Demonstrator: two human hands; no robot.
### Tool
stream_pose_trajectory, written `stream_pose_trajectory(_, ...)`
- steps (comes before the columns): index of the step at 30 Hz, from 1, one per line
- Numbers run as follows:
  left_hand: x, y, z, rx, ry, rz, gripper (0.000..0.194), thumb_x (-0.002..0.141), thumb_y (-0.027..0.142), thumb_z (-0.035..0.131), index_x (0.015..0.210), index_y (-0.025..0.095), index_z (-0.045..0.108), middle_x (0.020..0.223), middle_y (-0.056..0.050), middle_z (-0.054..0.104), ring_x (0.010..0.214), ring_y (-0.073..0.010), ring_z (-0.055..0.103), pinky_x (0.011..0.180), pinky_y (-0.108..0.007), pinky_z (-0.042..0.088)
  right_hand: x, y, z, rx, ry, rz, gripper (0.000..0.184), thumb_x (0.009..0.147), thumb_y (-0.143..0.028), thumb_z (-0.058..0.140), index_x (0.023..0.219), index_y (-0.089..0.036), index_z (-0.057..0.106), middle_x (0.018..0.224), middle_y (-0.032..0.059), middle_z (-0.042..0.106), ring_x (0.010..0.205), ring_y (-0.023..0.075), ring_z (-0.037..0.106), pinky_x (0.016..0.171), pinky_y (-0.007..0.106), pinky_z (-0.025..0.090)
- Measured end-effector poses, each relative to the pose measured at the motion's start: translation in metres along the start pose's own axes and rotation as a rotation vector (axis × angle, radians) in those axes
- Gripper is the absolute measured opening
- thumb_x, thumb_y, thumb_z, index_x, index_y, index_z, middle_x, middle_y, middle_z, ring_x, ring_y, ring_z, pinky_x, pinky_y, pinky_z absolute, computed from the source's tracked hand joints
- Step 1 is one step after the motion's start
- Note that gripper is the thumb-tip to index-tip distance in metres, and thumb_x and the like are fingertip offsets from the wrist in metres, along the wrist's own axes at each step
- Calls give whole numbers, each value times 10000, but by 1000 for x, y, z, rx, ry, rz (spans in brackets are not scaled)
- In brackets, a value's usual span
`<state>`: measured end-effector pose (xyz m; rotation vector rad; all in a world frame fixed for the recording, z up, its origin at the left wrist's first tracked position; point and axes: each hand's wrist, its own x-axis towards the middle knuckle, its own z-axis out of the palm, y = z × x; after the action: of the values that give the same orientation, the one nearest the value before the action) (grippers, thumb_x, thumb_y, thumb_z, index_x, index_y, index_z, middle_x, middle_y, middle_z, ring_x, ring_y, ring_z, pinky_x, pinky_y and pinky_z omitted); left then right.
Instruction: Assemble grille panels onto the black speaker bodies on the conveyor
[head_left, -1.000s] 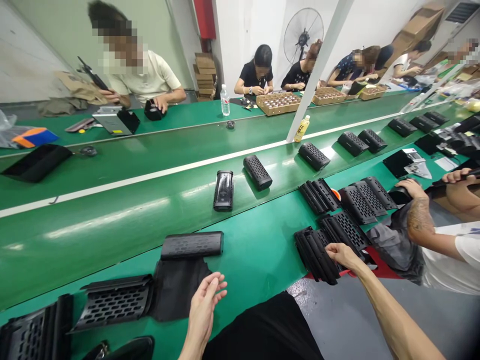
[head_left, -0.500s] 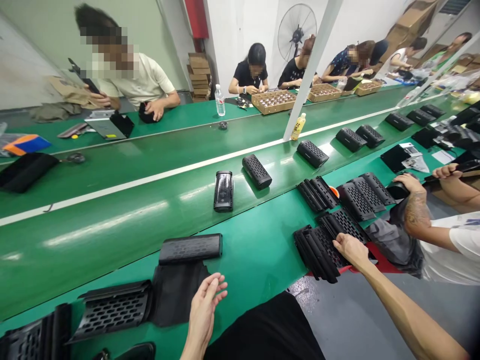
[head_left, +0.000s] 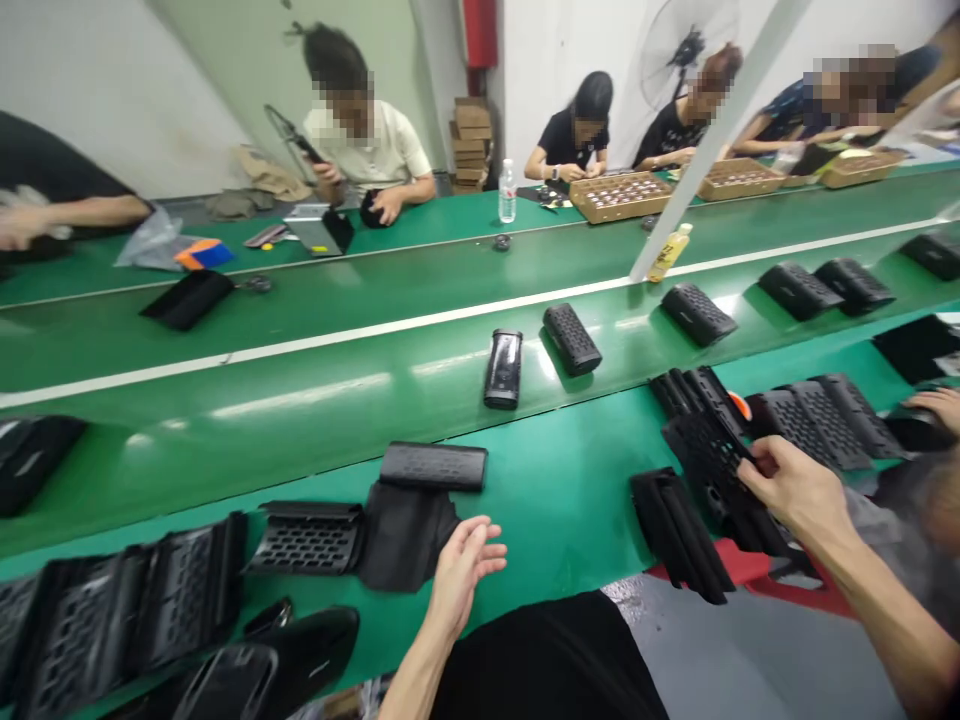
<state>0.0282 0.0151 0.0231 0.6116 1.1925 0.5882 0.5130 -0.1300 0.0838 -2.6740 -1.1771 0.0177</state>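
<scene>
My right hand (head_left: 799, 490) pinches the edge of a black perforated panel (head_left: 701, 440), tilted above other panels at the right of the bench. Just left of it lies a stack of folded black pieces (head_left: 679, 530), partly over the bench edge. Empty and with its fingers apart, my left hand (head_left: 466, 565) hovers at the right edge of a black fabric sheet (head_left: 401, 545). Behind that sheet rests a black slotted casing (head_left: 435, 466). A curved perforated shell (head_left: 307, 540) lies to the sheet's left.
More perforated shells (head_left: 180, 580) and a black casing (head_left: 322, 650) lie at front left. Several black speaker-like units, one glossy-faced (head_left: 503, 368), sit on the green conveyor (head_left: 315, 400). A white post (head_left: 712, 150) rises behind. Co-workers sit across, and a co-worker's hand (head_left: 937, 405) shows at right.
The view has turned left, bringing more shells into sight at front left. My right hand has raised a perforated panel from the pile. My left hand stays open by the fabric.
</scene>
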Motion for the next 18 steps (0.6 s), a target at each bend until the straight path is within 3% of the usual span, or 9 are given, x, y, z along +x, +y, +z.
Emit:
stream_pose_trajectory(2,7,2,14,0,-116,-23,732,784,664,818,1295,180,616,1207,-187,750,807,-253,794,733,-412,658,-5,-55,8,137,-92,-223,168,829,-394,645,948,-277,620,828,56,712,737,251,670,698,346,459)
stream_pose_trajectory(4,19,-2,23,76,-220,-37,832,813,695,768,1438,207,516,1238,-196,737,769,-259,799,694,-423,662,-22,-118,28,216,-302,-484,23,866,-299,602,877,-280,597,836,49,697,761,236,648,715,331,452)
stream_pose_trajectory(6,33,-12,23,251,-266,-11,812,839,732,699,1419,183,546,1085,-165,772,682,-259,784,613,-397,646,-42,-173,57,249,-461,-693,91,852,-181,563,855,-271,574,834,37,677,802,228,630,734,319,435)
stream_pose_trajectory(8,44,-26,12,396,-257,24,746,846,764,643,1279,156,644,901,-127,773,601,-254,756,536,-362,611,-51,-208,90,255,-555,-788,107,853,-165,592,877,-270,584,824,4,678,785,204,626,722,290,431)
stream_pose_trajectory(12,51,-57,-23,461,-168,25,732,846,805,570,1156,150,681,878,-129,766,565,-241,737,506,-349,585,-22,-221,144,201,-641,-822,105,841,-173,667,871,-254,608,816,-21,701,743,171,625,689,252,411)
stream_pose_trajectory(15,44,-74,-39,537,-102,9,703,883,785,527,1136,150,693,899,-132,769,579,-237,738,545,-361,592,23,-215,173,117,-588,-731,96,878,-149,595,913,-231,631,876,39,722,784,202,627,690,279,393)
stream_pose_trajectory(18,34,-80,-48,674,10,4,525,921,673,591,1037,177,721,845,-113,764,679,-265,761,663,-380,594,58,-212,195,60,-537,-654,116,890,-174,564,943,-213,660,904,83,725,809,240,631,701,311,409)
